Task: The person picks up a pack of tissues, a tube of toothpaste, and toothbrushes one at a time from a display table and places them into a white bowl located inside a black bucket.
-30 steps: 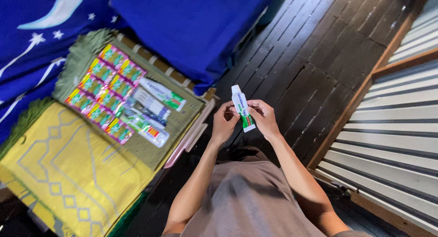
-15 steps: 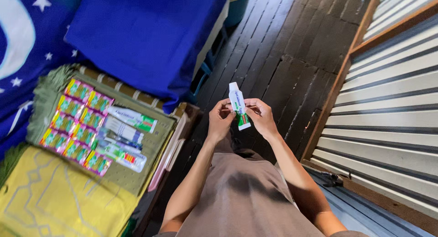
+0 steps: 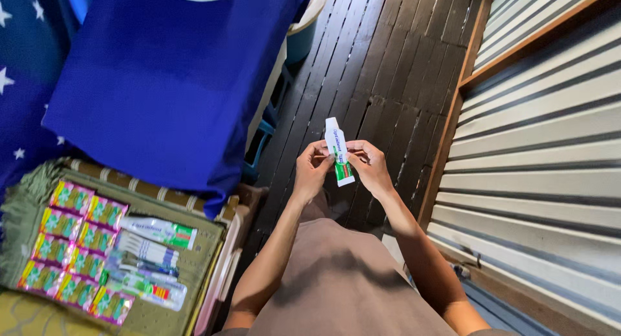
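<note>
Toothpaste tube (image 3: 339, 150) is being held upright over the dark plank floor (image 3: 394, 64), both hands pinching it: left hand (image 3: 313, 170) fingers mid-tube, right hand (image 3: 370, 168) fingers lower. Inspection step, seemingly; next move needs a steady grip.

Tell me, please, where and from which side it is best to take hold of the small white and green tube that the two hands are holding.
Probably at its flat green lower end, pinched from both sides. The tube stands nearly upright between the left hand and right hand, its white cap end up and free.
</note>
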